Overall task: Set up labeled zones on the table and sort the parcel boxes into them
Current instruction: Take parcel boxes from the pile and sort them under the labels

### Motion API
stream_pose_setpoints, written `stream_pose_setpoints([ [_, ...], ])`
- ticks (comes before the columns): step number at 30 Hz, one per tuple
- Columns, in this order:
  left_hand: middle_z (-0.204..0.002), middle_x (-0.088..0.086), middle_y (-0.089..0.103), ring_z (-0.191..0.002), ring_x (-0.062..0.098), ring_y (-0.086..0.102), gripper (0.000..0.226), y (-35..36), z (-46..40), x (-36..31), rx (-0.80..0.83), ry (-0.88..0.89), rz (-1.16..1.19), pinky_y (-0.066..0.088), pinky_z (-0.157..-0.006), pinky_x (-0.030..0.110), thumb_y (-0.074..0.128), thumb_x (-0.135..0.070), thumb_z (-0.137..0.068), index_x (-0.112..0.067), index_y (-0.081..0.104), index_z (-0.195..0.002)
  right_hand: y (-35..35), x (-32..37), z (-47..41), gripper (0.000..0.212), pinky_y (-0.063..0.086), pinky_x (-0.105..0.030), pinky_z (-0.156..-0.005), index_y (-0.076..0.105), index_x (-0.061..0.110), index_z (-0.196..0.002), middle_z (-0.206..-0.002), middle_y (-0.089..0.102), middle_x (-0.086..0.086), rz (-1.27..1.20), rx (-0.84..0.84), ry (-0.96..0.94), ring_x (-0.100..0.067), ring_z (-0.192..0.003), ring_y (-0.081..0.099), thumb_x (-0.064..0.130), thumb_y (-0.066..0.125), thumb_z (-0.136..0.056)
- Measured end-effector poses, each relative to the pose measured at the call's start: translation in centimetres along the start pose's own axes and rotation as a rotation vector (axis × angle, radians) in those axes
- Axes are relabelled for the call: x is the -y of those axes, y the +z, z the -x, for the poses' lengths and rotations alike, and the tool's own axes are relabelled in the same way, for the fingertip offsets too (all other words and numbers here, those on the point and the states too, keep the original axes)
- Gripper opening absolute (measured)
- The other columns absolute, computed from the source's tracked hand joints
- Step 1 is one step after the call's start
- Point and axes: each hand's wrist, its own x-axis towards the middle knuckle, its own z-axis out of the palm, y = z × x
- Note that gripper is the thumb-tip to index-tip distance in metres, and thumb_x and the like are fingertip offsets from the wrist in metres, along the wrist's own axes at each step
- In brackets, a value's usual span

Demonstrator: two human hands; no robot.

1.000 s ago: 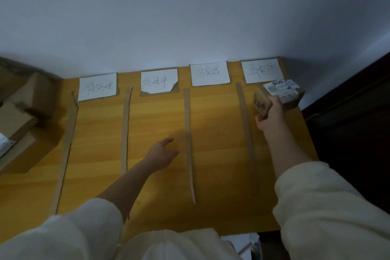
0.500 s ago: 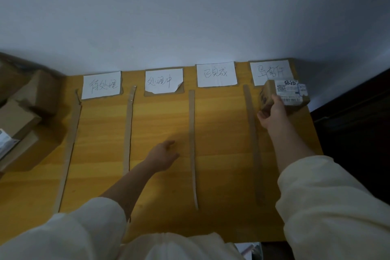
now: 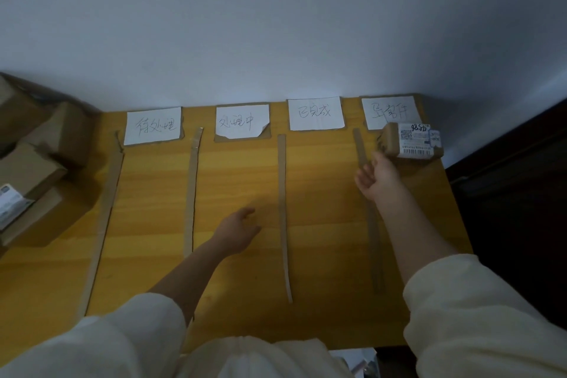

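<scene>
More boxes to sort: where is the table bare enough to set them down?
Bare: the lanes between the cardboard strips below the left three labels. Crowded: far-right lane's top, holding the parcel box, and the box pile at left.

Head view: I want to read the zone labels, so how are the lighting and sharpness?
Head view: dim, soft, even light, no glare; the four paper labels are legible but faint and slightly soft; the parcel box by the right hand shows a barcode too blurred to read; wide-angle bending curves the table edges; the left hand is dark.
</scene>
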Motion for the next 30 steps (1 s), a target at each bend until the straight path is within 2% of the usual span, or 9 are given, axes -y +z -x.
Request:
stream_pose_setpoints([
  [2, -0.145, 0.006, 0.047, -0.129, 0.026, 0.047, 0.053, -0.3, 0.4, 0.4, -0.034, 0.013, 0.024, 0.046, -0.099, 0.039, 0.055, -0.035, -0.096, -0.02, 0.04, -0.144, 1.0, -1.3, 1.5, 0.022, 0.053, -0.032, -0.083, 0.06, 0.015, -0.1, -0.086, 0.059, 0.0, 0.046, 0.086, 0.005, -0.016, -0.084, 0.061, 0.036, 0.056, -0.095],
  [5, -0.138, 0.004, 0.054, -0.126, 0.023, 0.05, 0.044, -1.0, 1.2, 1.3, -0.109, 0.027, 0.114, 0.048, -0.099, 0.041, 0.055, -0.032, -0.095, -0.019, 0.049, -0.137, 2.8, -3.6, 3.8, 0.021, 0.05, -0.031, -0.07, 0.056, 0.015, -0.083, -0.072, 0.054, 0.001, 0.14, 0.171, 0.014, -0.015, -0.068, 0.056, 0.033, 0.057, -0.095],
  [10, -0.129, 0.003, 0.06, -0.117, 0.019, 0.056, 0.031, -2.0, 3.1, 4.4, -0.245, 0.017, 0.248, 0.051, -0.094, 0.038, 0.057, -0.029, -0.094, -0.022, 0.059, -0.124, 6.5, -9.6, 6.4, 0.025, 0.049, -0.028, -0.058, 0.055, 0.016, -0.074, -0.066, 0.054, 0.002, 0.413, 0.27, 0.003, -0.013, -0.059, 0.055, 0.032, 0.062, -0.091],
  [15, -0.122, -0.004, 0.062, -0.112, 0.015, 0.058, 0.024, -3.7, 5.1, 8.8, -0.35, -0.06, 0.323, 0.053, -0.08, 0.032, 0.054, -0.031, -0.094, -0.027, 0.062, -0.116, 10.4, -16.3, 8.9, 0.032, 0.039, -0.018, -0.039, 0.051, 0.017, -0.065, -0.06, 0.05, 0.0, 0.715, 0.368, -0.131, -0.013, -0.048, 0.05, 0.03, 0.065, -0.091],
  [21, -0.117, -0.005, 0.065, -0.11, 0.014, 0.059, 0.023, -6.9, 6.7, 15.0, -0.48, -0.152, 0.415, 0.052, -0.08, 0.03, 0.057, -0.027, -0.091, -0.025, 0.064, -0.112, 15.0, -22.2, 13.8, 0.02, 0.04, -0.014, -0.04, 0.056, 0.017, -0.074, -0.071, 0.056, 0.0, 0.875, 0.491, -0.229, -0.012, -0.055, 0.052, 0.021, 0.064, -0.092],
  [25, -0.118, -0.004, 0.064, -0.11, 0.015, 0.059, 0.024, -9.4, 7.2, 19.6, -0.566, -0.182, 0.504, 0.046, -0.076, 0.025, 0.057, -0.025, -0.091, -0.025, 0.063, -0.114, 19.0, -25.7, 16.6, 0.013, 0.045, -0.02, -0.051, 0.061, 0.016, -0.08, -0.077, 0.061, -0.002, 0.896, 0.528, -0.23, -0.013, -0.058, 0.055, 0.019, 0.065, -0.091],
  [30, -0.116, -0.008, 0.061, -0.109, 0.014, 0.057, 0.025, -13.0, 8.2, 25.4, -0.695, -0.204, 0.649, 0.047, -0.077, 0.027, 0.057, -0.028, -0.092, -0.025, 0.059, -0.116, 24.4, -29.7, 19.5, 0.007, 0.046, -0.022, -0.056, 0.063, 0.018, -0.087, -0.088, 0.065, -0.002, 0.914, 0.577, -0.226, -0.013, -0.064, 0.059, 0.022, 0.063, -0.092],
])
